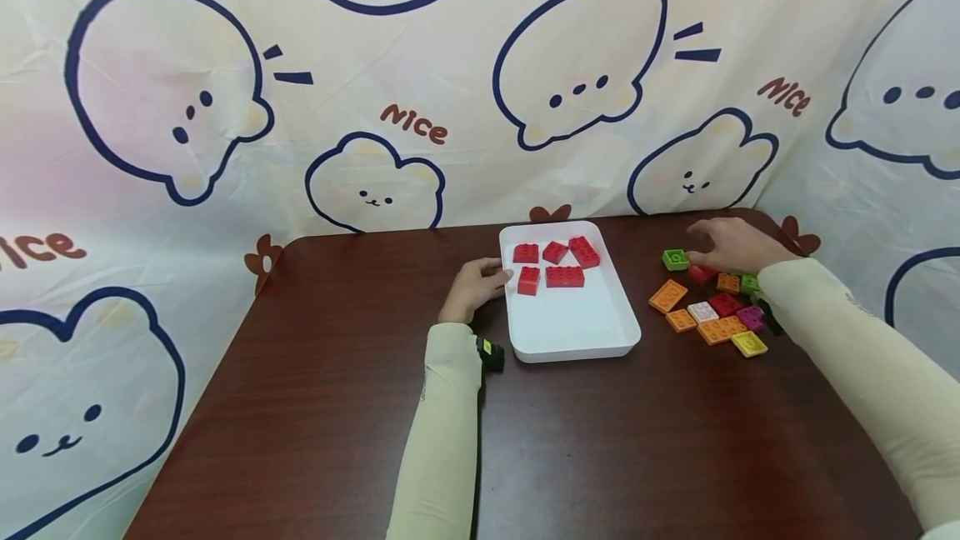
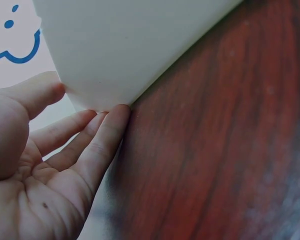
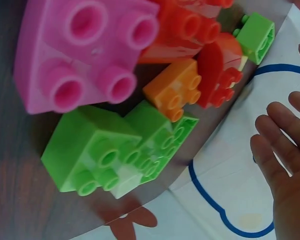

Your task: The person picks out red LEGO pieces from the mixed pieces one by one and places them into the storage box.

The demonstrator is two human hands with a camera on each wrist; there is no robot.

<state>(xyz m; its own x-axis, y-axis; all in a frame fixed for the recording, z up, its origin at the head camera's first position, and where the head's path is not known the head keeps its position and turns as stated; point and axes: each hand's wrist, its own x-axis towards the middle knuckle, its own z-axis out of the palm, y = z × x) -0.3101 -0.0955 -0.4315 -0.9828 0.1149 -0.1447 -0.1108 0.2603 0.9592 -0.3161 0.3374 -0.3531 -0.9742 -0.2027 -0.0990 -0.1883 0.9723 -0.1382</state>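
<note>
A white tray (image 1: 570,327) holds several red toy building bricks (image 1: 564,277) in its upper part. My left hand (image 1: 472,290) grips the tray's left edge. In the left wrist view, its thumb (image 2: 50,95) meets the rim and its fingertips rest against the outer wall near the bottom. My right hand (image 1: 735,245) hovers above the loose bricks on the right, beside a green brick (image 1: 675,260). Seen from the right wrist, its fingers (image 3: 277,150) are extended and apart from the bricks, with nothing held.
Loose bricks lie to the tray's right: orange (image 1: 667,296), white (image 1: 702,312), yellow (image 1: 749,344), magenta (image 1: 750,317) and others, some partly hidden by the right forearm. The dark wooden table (image 1: 322,407) ends at a patterned cloth (image 1: 465,65) behind.
</note>
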